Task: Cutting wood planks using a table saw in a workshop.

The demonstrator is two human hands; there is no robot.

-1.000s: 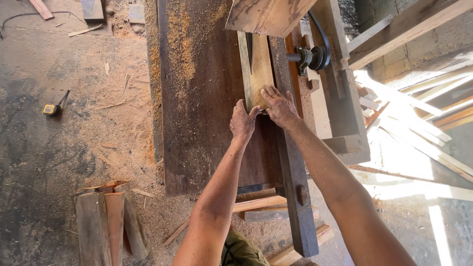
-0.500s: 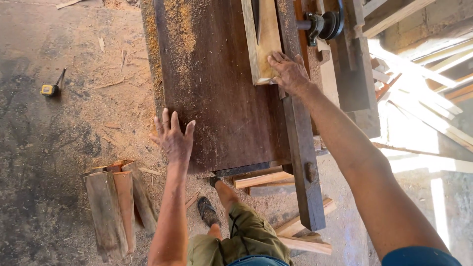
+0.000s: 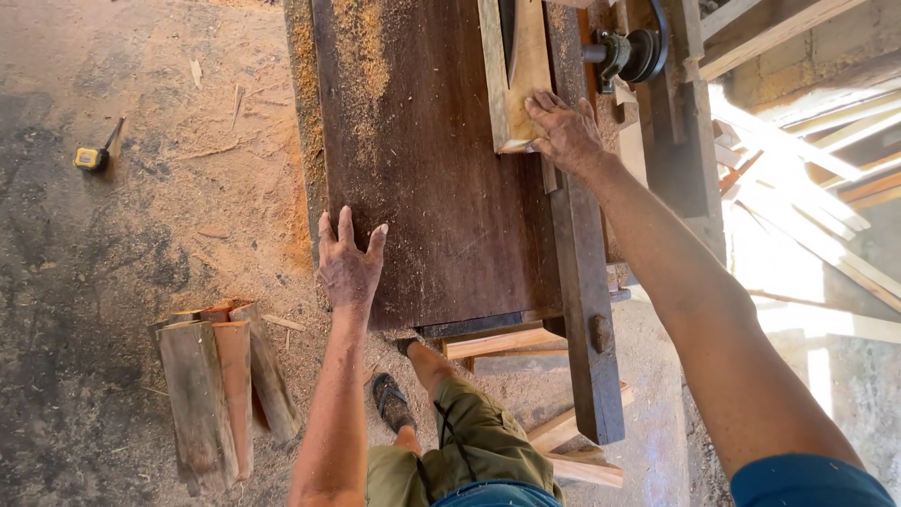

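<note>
Two bare hands over a dark wooden surface (image 3: pixel 441 178) dusted with sawdust. Left hand (image 3: pixel 347 268): grip wide, fingers spread flat on the surface's near left edge, holding nothing, arm straight. Right hand (image 3: pixel 566 131): grip open, palm down, pressing the near end of a pale wood strip (image 3: pixel 526 66) farther along. Yellow tape measure (image 3: pixel 91 157) on the floor, far left.

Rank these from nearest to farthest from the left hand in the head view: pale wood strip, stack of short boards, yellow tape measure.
1. Stack of short boards, on the floor below-left of the left hand.
2. Pale wood strip, on the bench, upper right.
3. Yellow tape measure, on the floor, far left.
</note>
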